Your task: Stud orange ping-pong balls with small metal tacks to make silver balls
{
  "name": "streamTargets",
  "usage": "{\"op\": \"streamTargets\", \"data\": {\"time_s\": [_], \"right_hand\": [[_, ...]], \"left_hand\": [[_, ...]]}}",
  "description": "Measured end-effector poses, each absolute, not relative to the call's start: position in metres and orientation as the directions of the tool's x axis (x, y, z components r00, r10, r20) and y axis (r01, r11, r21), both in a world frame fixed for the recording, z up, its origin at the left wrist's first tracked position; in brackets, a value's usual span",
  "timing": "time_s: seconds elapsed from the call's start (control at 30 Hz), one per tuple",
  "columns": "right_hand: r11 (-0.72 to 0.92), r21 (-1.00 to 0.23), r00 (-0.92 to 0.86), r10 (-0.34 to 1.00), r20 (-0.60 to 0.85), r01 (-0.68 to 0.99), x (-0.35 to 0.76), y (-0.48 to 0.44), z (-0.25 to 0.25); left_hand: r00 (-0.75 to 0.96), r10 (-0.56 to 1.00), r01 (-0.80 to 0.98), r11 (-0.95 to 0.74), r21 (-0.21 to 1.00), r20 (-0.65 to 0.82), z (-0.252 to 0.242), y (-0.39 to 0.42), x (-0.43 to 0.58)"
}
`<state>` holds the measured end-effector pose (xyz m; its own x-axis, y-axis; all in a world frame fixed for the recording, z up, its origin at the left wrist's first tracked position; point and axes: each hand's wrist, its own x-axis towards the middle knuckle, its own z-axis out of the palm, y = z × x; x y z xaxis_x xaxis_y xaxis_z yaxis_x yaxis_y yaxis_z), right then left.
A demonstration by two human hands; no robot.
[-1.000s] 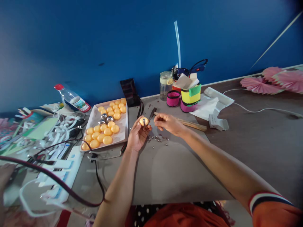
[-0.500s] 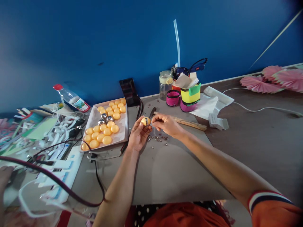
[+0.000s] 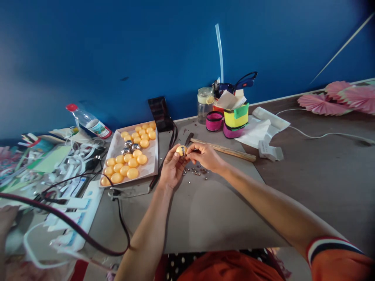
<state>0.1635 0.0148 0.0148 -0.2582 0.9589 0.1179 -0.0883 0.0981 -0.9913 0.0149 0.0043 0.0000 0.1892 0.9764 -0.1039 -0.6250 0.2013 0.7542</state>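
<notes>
A yellow ball [image 3: 181, 150] with dark, shiny studs across it is gripped in the fingers of my left hand [image 3: 171, 168]. My right hand [image 3: 206, 156] is closed in a pinch at the ball's right side; whatever its fingertips hold is too small to make out. Small shiny metal pieces [image 3: 195, 171] lie scattered on the grey mat just below my hands. To the left, a shallow white box [image 3: 150, 168] carries several plain yellow balls [image 3: 133, 173] and a few balls [image 3: 125, 150] covered in silver studs.
A hammer [image 3: 224, 150] lies behind my right hand. Farther back stand a glass jar [image 3: 205, 107], a pink tape roll [image 3: 214, 121] and a yellow container [image 3: 236, 117]. Cables [image 3: 67, 222] and white parts clutter the left. A plastic bottle [image 3: 92, 123] leans by the wall.
My right hand has moved slightly left, bringing its pinched fingertips against the studded ball. My left hand keeps hold of the ball, nearly in place.
</notes>
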Motion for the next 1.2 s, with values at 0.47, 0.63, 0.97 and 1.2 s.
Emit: {"op": "streamTargets", "data": {"time_s": [0.47,0.63,0.97,1.2], "right_hand": [[0.065,-0.996,-0.194,0.978,0.076,-0.066,0.160,0.013,0.012],[0.002,-0.983,-0.351,0.934,0.067,-0.182,0.177,0.023,0.012],[0.437,-0.653,-0.639,0.763,-0.095,0.619,0.187,0.022,0.016],[0.521,-0.534,-0.642,0.764,-0.055,0.666,0.180,0.015,0.012]], "left_hand": [[0.157,0.986,-0.605,0.142,0.784,-0.058,0.000,0.002,0.021],[0.197,0.977,-0.598,0.188,0.779,-0.084,0.001,0.004,0.016],[0.179,0.979,-0.600,0.185,0.778,-0.094,-0.005,0.011,0.009],[0.185,0.979,-0.590,0.182,0.787,-0.088,-0.003,0.009,0.009]]}}
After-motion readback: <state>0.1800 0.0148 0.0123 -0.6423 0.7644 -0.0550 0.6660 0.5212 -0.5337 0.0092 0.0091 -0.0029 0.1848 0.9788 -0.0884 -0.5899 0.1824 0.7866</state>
